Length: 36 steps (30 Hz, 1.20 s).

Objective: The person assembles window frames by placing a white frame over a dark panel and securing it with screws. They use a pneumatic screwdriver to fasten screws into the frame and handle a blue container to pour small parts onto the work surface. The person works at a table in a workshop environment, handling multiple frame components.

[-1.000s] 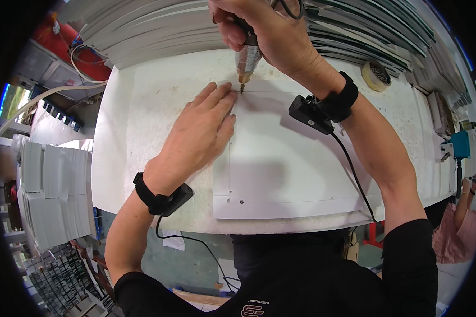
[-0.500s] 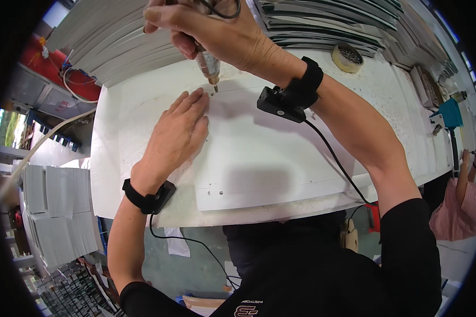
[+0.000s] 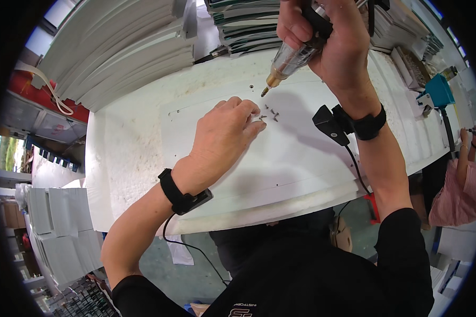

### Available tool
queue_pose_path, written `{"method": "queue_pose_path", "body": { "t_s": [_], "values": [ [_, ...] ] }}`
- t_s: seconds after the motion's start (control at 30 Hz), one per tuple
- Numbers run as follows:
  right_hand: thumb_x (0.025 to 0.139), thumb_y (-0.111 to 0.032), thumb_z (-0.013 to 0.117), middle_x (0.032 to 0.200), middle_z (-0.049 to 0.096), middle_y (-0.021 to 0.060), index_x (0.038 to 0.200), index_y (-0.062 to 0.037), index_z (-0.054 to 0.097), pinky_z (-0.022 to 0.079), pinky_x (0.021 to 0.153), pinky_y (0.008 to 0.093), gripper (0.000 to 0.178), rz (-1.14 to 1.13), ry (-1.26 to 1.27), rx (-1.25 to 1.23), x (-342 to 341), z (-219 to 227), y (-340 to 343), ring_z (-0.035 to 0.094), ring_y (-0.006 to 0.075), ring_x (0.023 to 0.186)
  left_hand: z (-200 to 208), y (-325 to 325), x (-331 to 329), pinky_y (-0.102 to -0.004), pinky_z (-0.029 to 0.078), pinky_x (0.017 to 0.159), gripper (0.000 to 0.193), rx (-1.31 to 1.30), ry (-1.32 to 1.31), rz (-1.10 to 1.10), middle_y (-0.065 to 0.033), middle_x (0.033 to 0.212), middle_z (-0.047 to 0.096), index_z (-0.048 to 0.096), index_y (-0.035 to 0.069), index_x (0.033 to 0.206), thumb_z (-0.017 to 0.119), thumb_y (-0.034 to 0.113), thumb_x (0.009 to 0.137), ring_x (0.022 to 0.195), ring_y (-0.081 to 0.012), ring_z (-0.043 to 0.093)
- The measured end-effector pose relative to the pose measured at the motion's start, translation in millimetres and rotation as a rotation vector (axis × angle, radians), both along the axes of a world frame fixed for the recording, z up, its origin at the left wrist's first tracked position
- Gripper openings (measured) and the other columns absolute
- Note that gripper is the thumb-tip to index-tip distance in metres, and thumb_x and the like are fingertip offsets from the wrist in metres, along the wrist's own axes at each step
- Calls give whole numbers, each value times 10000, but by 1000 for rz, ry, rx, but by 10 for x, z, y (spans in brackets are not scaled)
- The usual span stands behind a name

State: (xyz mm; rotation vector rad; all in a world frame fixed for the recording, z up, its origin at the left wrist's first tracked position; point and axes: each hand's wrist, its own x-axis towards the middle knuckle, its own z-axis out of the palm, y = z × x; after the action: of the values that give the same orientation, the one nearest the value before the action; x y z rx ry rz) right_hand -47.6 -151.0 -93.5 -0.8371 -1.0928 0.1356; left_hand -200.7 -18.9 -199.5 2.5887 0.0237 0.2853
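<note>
My right hand (image 3: 338, 47) grips a powered screwdriver (image 3: 293, 61) with a clear barrel and brass-coloured nose. Its bit points down at the white panel (image 3: 232, 177), just above the surface near the far edge. My left hand (image 3: 219, 137) rests on the panel with its fingers curled. Its thumb and forefinger close on a small screw (image 3: 263, 117). Several loose screws (image 3: 273, 112) lie beside those fingertips, below the bit. A dark screw or hole (image 3: 251, 86) shows at the panel's far edge.
Stacks of grey-white panels (image 3: 127, 50) and dark-edged sheets (image 3: 246, 24) line the table's far side. At right stand a box of small parts (image 3: 411, 68) and a teal-headed tool (image 3: 438, 91). Another person in a striped top (image 3: 455, 195) works at far right.
The view has shifted. My left hand has gone from lying flat to curled fingers beside loose screws that now show on the panel. The screwdriver has moved right, away from the panel's corner.
</note>
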Motion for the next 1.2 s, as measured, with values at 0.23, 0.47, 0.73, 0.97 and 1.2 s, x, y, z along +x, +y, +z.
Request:
{"method": "queue_pose_path", "body": {
  "t_s": [0.23,0.47,0.73,0.97,1.2],
  "values": [
    [1035,-282,638,828,610,47,984,-47,571,436,442,238,250,58,4,27,160,-123,-84,523,80,495,-22,-90,110,-383,528,737,120,69,-18,-9,-87,889,673,678,44,932,744,143,920,796,-255,649],
    [1021,-288,665,796,621,45,995,-39,596,418,459,234,260,-25,94,-44,-49,47,-228,545,69,522,-2,-60,150,-384,540,739,117,170,10,-91,-116,871,668,655,16,943,712,118,931,803,-274,669],
    [1014,-302,679,813,633,41,1048,-48,609,439,474,222,266,-36,146,-64,-49,119,-354,552,58,540,66,-200,125,-424,526,736,133,38,24,-64,-103,859,654,644,48,1021,700,132,935,835,-302,649],
    [1027,-306,666,812,629,31,1042,-47,617,440,466,220,264,-34,71,-15,25,65,-345,555,54,541,-10,-213,255,-381,551,750,113,211,-13,-79,-105,916,698,640,32,982,710,108,936,831,-282,690],
    [1025,-291,657,800,614,33,1008,-30,605,441,457,222,267,2,64,-17,28,72,-308,537,57,518,220,-232,73,-381,559,717,101,8,59,30,-130,879,683,600,13,977,676,67,938,797,-291,683]
  ]
}}
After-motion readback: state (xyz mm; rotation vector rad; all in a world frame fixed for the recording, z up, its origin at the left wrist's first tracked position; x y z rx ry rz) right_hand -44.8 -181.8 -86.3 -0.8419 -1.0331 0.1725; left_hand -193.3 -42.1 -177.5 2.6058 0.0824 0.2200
